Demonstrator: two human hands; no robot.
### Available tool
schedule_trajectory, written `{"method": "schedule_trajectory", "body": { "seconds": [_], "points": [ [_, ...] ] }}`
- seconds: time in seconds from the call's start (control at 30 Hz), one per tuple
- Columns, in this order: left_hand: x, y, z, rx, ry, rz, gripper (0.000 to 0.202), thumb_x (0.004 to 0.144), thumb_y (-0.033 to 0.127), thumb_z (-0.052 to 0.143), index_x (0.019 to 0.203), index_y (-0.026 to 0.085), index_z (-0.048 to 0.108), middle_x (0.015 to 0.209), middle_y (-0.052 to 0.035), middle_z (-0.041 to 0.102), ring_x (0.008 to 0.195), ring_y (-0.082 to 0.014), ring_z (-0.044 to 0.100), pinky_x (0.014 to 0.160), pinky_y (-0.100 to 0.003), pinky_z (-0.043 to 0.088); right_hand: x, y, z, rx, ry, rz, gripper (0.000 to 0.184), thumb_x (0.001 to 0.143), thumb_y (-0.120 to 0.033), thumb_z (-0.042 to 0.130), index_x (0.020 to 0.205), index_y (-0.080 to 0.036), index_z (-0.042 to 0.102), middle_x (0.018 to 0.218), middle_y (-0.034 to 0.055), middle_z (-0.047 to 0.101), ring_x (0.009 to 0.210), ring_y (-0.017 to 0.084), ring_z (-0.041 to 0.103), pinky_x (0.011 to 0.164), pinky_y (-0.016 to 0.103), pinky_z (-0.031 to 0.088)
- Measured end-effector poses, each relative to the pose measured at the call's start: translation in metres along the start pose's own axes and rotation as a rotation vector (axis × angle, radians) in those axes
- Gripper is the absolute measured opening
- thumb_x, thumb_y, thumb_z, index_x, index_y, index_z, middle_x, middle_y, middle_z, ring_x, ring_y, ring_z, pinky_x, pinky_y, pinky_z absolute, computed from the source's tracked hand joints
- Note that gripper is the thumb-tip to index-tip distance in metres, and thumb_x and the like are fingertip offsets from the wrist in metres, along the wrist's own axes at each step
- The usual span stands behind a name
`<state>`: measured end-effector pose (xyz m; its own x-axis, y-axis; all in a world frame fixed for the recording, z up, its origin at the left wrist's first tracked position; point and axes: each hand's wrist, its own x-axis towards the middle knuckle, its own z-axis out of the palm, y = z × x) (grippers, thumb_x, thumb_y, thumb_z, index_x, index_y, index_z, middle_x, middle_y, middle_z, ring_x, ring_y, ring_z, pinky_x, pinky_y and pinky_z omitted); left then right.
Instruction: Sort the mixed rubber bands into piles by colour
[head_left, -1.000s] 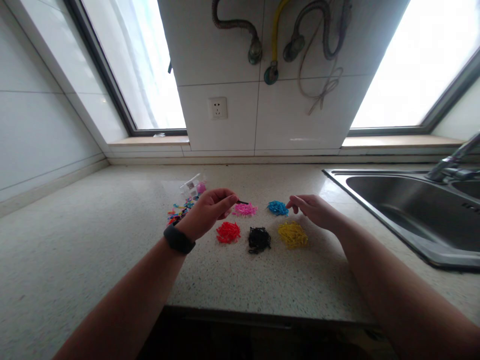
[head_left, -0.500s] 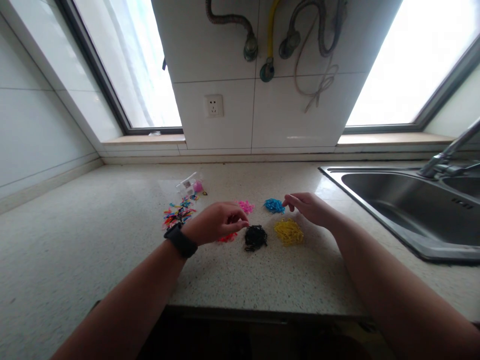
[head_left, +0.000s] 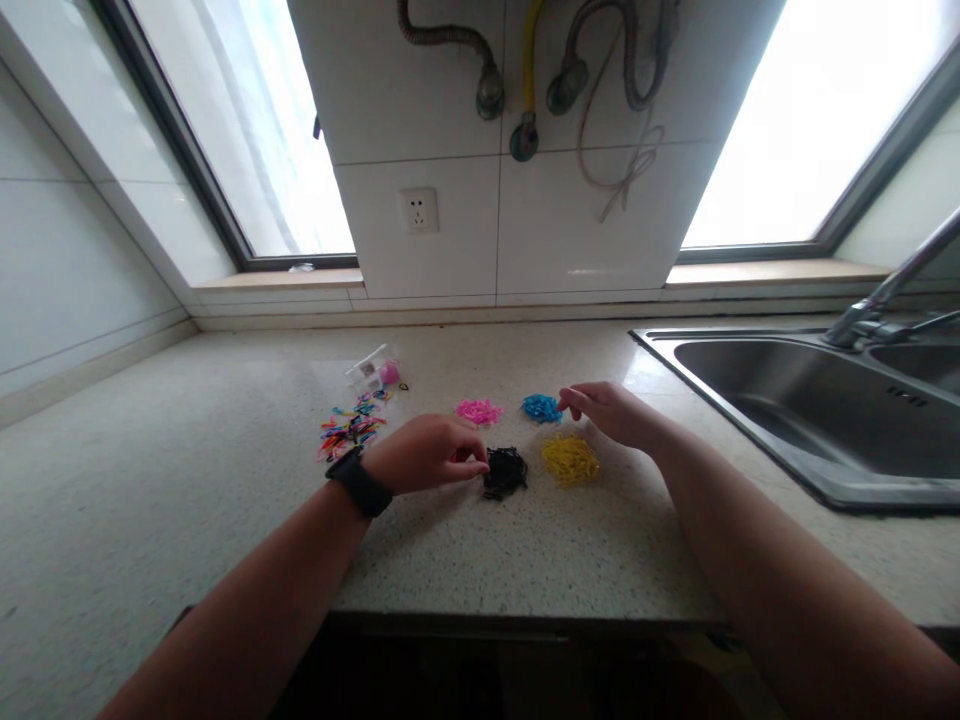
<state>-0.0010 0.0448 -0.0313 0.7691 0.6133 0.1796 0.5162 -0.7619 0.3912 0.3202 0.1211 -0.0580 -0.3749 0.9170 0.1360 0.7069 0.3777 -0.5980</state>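
Small coloured piles lie on the speckled counter: pink, blue, black and yellow. A red pile is almost hidden under my left hand, which rests low on the counter with its fingertips pinched together right at the black pile's left edge. What the pinch holds is too small to see. A black band is on that wrist. My right hand hovers between the blue and yellow piles, its fingers curled and pinched beside the blue pile.
A mixed heap of coloured pieces and a clear plastic bag with a pink item lie left of the piles. A steel sink with a tap is at the right. A wall socket and hoses hang behind.
My left hand came down and toward me from above the pink pile to the black pile, covering the red one. My right hand stayed by the blue pile.
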Motion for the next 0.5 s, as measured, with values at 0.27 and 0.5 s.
{"method": "schedule_trajectory", "body": {
  "seconds": [0.27, 0.5],
  "points": [
    [0.0033, 0.0004, 0.0049, 0.015, 0.032, 0.033, 0.016, 0.091, 0.03, 0.063, 0.09, 0.021, 0.076, 0.083, -0.0046, 0.072, 0.075, -0.0157, 0.062, 0.07, -0.028, 0.041, 0.0003, 0.0004, -0.0002, 0.004, 0.006, -0.007, 0.051, 0.097, -0.058, 0.041, 0.089, -0.021, 0.075, 0.079, 0.0061, 0.069, 0.063, 0.015, 0.053, 0.061, 0.03, 0.039],
    [0.0018, -0.0016, 0.0023, 0.004, 0.051, 0.036, 0.017, 0.092, 0.029, 0.062, 0.095, 0.021, 0.076, 0.083, -0.0046, 0.072, 0.076, -0.0157, 0.063, 0.071, -0.027, 0.042, -0.0006, -0.0005, -0.001, 0.024, 0.023, -0.025, 0.052, 0.097, -0.058, 0.041, 0.089, -0.02, 0.075, 0.079, 0.0069, 0.069, 0.062, 0.015, 0.051, 0.06, 0.029, 0.038]
  ]
}}
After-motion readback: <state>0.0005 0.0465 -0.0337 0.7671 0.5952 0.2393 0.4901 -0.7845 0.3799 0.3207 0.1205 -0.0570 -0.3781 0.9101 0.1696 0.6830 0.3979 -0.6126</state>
